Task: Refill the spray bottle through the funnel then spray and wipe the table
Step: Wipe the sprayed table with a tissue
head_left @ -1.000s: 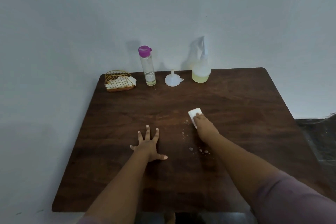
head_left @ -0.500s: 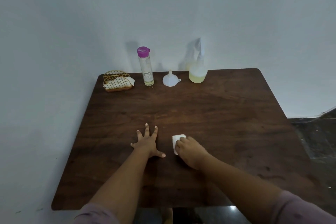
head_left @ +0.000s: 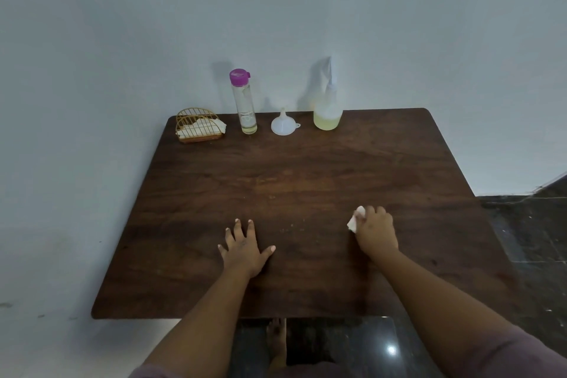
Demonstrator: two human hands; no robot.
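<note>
The left hand lies flat on the dark wooden table, palm down, fingers spread and straight, holding nothing. To its right, slightly farther from the near edge, the right hand presses down on a small white tissue, its fingers curled over the wad so that only the tissue's left edge shows beyond the knuckles; how firmly the fingers close round it is hard to tell from this angle. Both forearms reach in from the bottom of the frame, and a mauve sleeve covers the right upper arm. Along the far edge, against the pale wall, four things stand in a row, well apart from the hands. At the left is a gold wire napkin holder with white napkins in it. Next comes a tall clear bottle with a purple cap, upright and nearly drained. Beside it sits a white funnel, resting wide mouth down, spout up. At the right stands the spray bottle, upright, pale yellow liquid in its lower part.
</note>
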